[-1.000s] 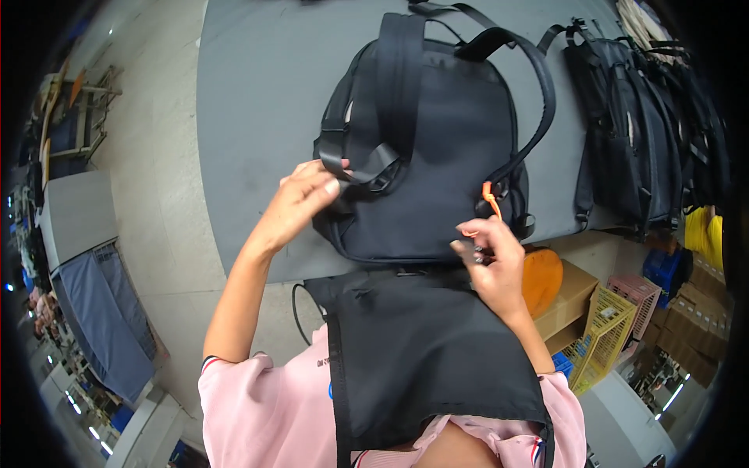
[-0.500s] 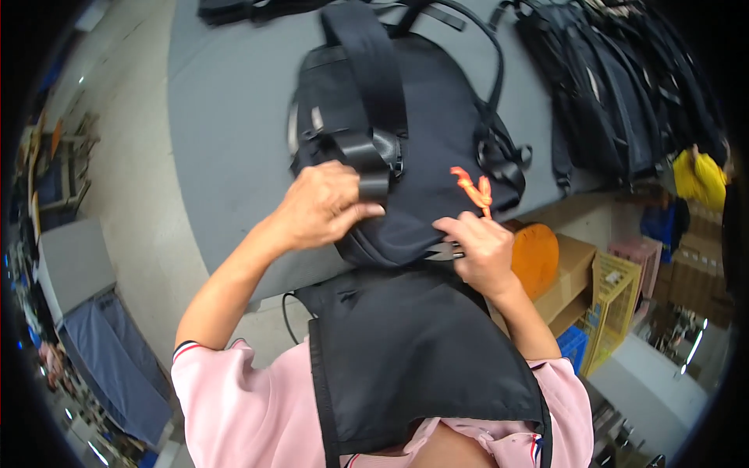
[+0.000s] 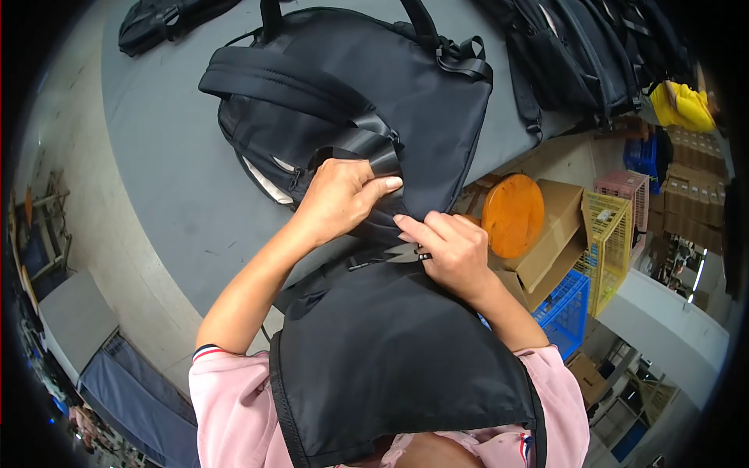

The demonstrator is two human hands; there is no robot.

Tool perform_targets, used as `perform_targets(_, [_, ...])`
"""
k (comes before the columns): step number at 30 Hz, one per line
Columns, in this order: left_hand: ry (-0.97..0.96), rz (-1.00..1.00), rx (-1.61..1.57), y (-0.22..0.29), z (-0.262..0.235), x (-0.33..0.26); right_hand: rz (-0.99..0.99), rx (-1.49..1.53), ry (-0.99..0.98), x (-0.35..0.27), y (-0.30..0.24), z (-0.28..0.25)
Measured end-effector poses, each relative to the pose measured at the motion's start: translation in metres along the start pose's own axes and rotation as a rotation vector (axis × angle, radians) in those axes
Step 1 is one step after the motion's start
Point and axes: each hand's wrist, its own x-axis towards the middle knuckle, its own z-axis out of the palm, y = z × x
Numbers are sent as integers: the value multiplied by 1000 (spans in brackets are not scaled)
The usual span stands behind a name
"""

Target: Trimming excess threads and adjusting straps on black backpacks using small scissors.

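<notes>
1. Since it's what both hands are on: one black backpack [image 3: 437, 125] lies on the grey table [image 3: 156, 156], long axis running roughly sideways, straight end facing right, near corner right at the table's edge.
2. Left hand [image 3: 339, 199] is clamped, thumb and fingers, on one webbing strap [image 3: 355, 144]. Right hand [image 3: 456, 246] is curled around one pair of snips [image 3: 403, 254], blades pointing left.
3. Decent room leftward, where tabletop stretches to its curved edge.
4. Tighter below right: one orange disc [image 3: 512, 216], one cardboard box [image 3: 562, 226], one yellow crate [image 3: 601, 257], one pink crate [image 3: 624, 183].
5. Black bags [image 3: 562, 58] at right overlap, can't count them.
</notes>
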Motion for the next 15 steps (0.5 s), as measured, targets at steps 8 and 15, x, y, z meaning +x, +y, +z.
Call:
perform_targets(8, [28,-276,-149,0,12,6,-138,-21,32,-14,14,13])
perform_targets(15, [-46,-316,-172,-2,5,17,-127,176,-39,-33,18,6])
